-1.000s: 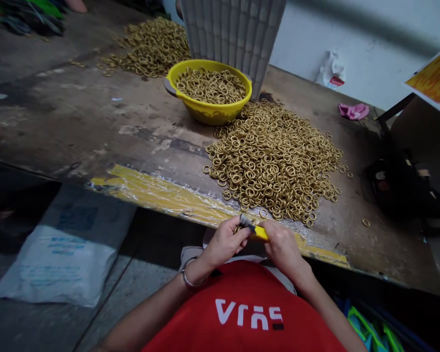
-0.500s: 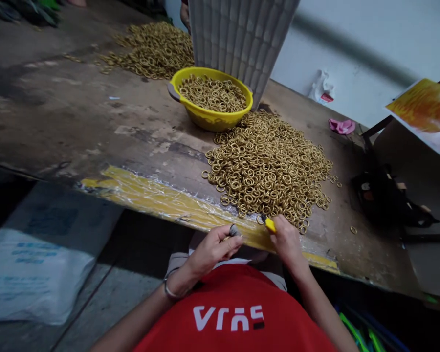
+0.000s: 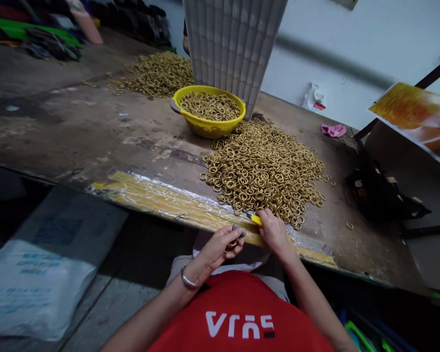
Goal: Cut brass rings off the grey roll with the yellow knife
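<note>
Near the table's front edge, my left hand [image 3: 220, 246] is closed around brass-coloured rings [image 3: 231, 244], with grey coverings on its thumb and a fingertip. To its right, my right hand [image 3: 275, 232] grips a yellow-handled knife [image 3: 255, 219], its dark blade pointing left at the front of a large ring pile [image 3: 264, 166]. Behind the pile's left side stands a yellow basin [image 3: 212, 128] holding many more rings.
A tall grey ribbed panel [image 3: 234, 44] rises behind the basin. Another ring pile [image 3: 161, 73] lies farther back left. Yellow tape [image 3: 161, 198] covers the table edge [image 3: 58, 132]. A black bag [image 3: 385, 195] and pink cloth [image 3: 333, 130] are at the right.
The camera view has shifted. My right hand and the knife have moved left, closer to my left hand. Rings in my left hand show more clearly now.
</note>
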`<act>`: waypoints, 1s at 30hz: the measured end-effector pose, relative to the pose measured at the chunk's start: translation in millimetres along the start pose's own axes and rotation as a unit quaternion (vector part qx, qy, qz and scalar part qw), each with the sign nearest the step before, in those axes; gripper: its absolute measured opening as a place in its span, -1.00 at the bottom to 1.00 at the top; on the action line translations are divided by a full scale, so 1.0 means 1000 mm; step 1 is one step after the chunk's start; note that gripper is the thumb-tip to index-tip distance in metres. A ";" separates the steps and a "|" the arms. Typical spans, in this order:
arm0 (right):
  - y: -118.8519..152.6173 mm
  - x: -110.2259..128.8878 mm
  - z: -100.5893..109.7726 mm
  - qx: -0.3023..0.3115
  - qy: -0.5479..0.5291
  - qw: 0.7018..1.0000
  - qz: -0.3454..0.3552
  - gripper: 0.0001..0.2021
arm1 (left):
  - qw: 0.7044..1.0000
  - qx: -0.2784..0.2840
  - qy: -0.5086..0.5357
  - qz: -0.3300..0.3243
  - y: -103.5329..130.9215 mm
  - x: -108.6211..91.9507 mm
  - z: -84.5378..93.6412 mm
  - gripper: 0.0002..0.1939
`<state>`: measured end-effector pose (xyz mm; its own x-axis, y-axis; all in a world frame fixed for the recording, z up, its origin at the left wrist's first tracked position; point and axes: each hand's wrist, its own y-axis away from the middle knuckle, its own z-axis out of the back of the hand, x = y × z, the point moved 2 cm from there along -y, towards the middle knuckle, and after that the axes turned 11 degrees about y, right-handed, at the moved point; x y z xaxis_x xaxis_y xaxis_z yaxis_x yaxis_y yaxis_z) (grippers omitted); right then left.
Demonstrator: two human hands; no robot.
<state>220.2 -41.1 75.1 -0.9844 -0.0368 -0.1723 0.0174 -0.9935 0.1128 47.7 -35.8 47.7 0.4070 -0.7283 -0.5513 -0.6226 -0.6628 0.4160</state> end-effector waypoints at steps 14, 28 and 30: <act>0.002 -0.020 0.008 -0.035 -0.504 0.863 -0.004 -0.81 | 0.994 -0.035 -0.067 -0.075 -0.015 -0.007 -0.019 -0.59; 0.017 -0.011 0.007 0.040 -0.667 0.744 -0.013 -0.74 | 0.996 0.074 0.029 0.044 -0.015 -0.011 -0.032 -0.67; 0.024 -0.013 0.015 -0.036 -0.548 0.836 -0.001 -0.80 | 0.997 0.060 0.014 0.040 -0.013 -0.009 -0.032 -0.66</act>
<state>230.8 -63.0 95.3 -0.5540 0.0472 0.8312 -0.0132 -0.9988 0.0479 73.5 -25.9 70.7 0.3710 -0.7837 -0.4981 -0.7286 -0.5782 0.3672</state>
